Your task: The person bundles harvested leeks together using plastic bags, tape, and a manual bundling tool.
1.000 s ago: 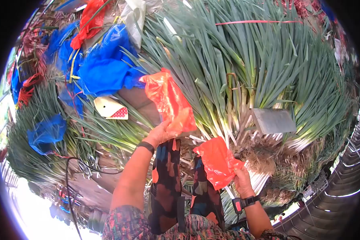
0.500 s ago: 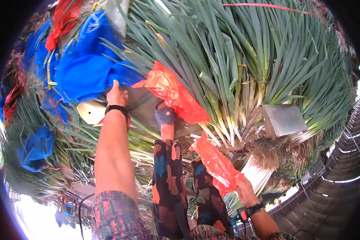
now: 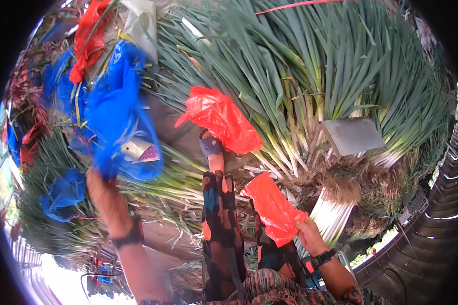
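Observation:
My left hand point(image 3: 105, 195), smeared by motion, is closed on the lower edge of a blue mesh bag point(image 3: 109, 114). The mesh stretches down to my fingers and partly covers a pale piece with a patterned part point(image 3: 140, 151). My right hand point(image 3: 312, 236) pinches the lower right corner of a red plastic bag point(image 3: 274, 209), which hangs flat in front of my right leg. Another crumpled red plastic bag point(image 3: 221, 121) lies by my foot, against the leaves of the green onions point(image 3: 290, 66).
A metal plate or box point(image 3: 353, 136) sits among the onions at right. A bundle of white stalks with roots point(image 3: 336, 213) lies below it. More blue mesh point(image 3: 63, 195) and a red plastic piece point(image 3: 90, 38) lie at left. My sandalled foot point(image 3: 211, 147) stands between the piles.
My left hand has moved down and left, drawing the blue mesh with it and away from the upper red bag. The red bag in my right hand has spread flatter.

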